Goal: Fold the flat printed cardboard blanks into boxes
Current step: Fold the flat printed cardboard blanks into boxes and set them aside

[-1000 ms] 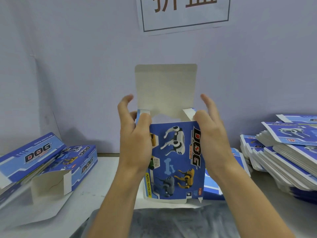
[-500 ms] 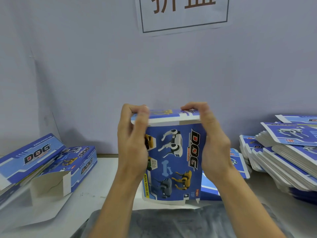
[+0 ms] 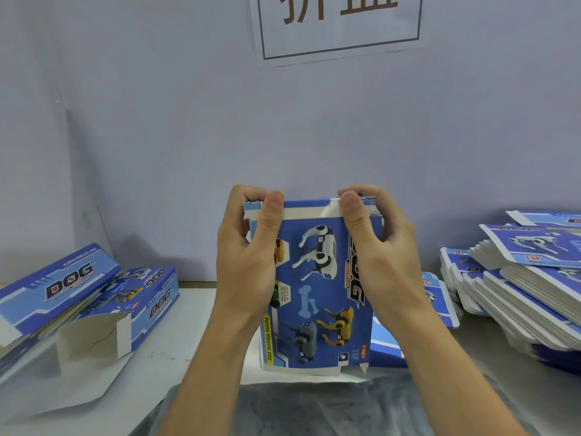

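A blue printed dog box (image 3: pixel 311 297) stands upright at the table's middle, its lower end resting on the table. Its top lid is folded down, with the white tuck flap showing along the front edge. My left hand (image 3: pixel 248 256) grips the box's upper left corner, thumb on the flap and fingers curled over the top. My right hand (image 3: pixel 377 253) grips the upper right corner the same way. A tall stack of flat blanks (image 3: pixel 534 294) lies at the right.
Two folded boxes (image 3: pixel 94 297) lie at the left, one with an open end flap. A few loose blanks (image 3: pixel 437 303) sit behind my right wrist. A grey wall with a paper sign (image 3: pixel 339 23) rises behind. Grey cloth (image 3: pixel 314 407) covers the near edge.
The tall white lid flap stood upright one second ago; both hands have folded it down over the top and now press its tuck flap at the front edge.
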A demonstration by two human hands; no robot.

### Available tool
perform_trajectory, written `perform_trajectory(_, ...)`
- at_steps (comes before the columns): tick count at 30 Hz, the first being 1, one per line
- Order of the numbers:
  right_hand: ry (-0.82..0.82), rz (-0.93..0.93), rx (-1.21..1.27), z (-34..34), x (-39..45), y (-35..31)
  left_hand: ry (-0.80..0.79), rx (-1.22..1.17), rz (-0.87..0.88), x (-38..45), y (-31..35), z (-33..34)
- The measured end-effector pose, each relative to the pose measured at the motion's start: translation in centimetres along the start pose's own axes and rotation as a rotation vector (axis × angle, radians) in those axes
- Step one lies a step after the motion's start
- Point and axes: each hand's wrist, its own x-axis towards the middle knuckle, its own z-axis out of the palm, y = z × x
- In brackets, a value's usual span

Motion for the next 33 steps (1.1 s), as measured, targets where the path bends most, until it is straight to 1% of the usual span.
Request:
perform_trajectory(8, -0.014, 0.024, 0.060, -0.7, 0.4, 0.0, -0.001, 0.007, -0.008, 0.1, 0.2, 0.1)
perform_trajectory(14, -0.013, 0.010, 0.015, -0.2, 0.3, -0.1, -0.004, -0.012, 0.005, 0.0, 0.6, -0.1)
perform_trajectory(18, -0.021, 0.060, 0.066, -0.4, 0.5, 0.0, 0.009, -0.030, -0.006, -0.2, 0.1, 0.0)
perform_trajectory(23, -0.073, 0.095, 0.126, -0.8, 0.6, 0.7, -0.055, -0.089, -0.020, -0.3, -0.3, -0.3)
perform_trajectory(26, -0.088, 0.105, 0.139, -0.9, 0.6, 0.9, -0.075, -0.178, -0.081, -0.3, -0.5, -0.7)
perform_trajectory(29, -0.092, 0.118, 0.146, -1.2, 0.7, 1.0, -0.136, -0.273, -0.146, -0.2, -0.4, -1.3)
perform_trajectory(33, -0.067, 0.131, 0.118, -1.5, 0.6, 0.9, -0.154, -0.234, -0.118, -0.2, -0.1, -0.8)
